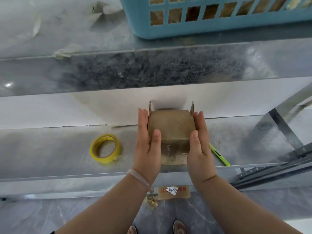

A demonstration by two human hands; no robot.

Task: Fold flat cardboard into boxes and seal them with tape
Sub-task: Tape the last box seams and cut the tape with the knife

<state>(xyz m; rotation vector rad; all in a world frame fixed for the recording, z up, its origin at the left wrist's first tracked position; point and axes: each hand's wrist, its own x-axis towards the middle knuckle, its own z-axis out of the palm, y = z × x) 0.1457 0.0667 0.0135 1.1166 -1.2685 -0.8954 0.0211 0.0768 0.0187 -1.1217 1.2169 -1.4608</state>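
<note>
Shiny metal table (50,149): flat-fingered left hand (146,141) and right hand (200,142) press small brown cardboard box (172,125) sides; keep grip square, yellow tape roll (108,160) left of grip.

The box (171,127) is plain dull brown, darker on its near face. At 9 o'clock from it, the tape roll (105,159) is bright yellow. At 4 o'clock, the pen (221,157) is lime green with a small black mark. At 12 o'clock, the basket (143,22) is light blue with a grid of square holes. The desk (50,149) is silvery grey, with a white band (67,108) and a dark speckled patch (152,70). The floor (67,217) is grey, veined like marble.
</note>
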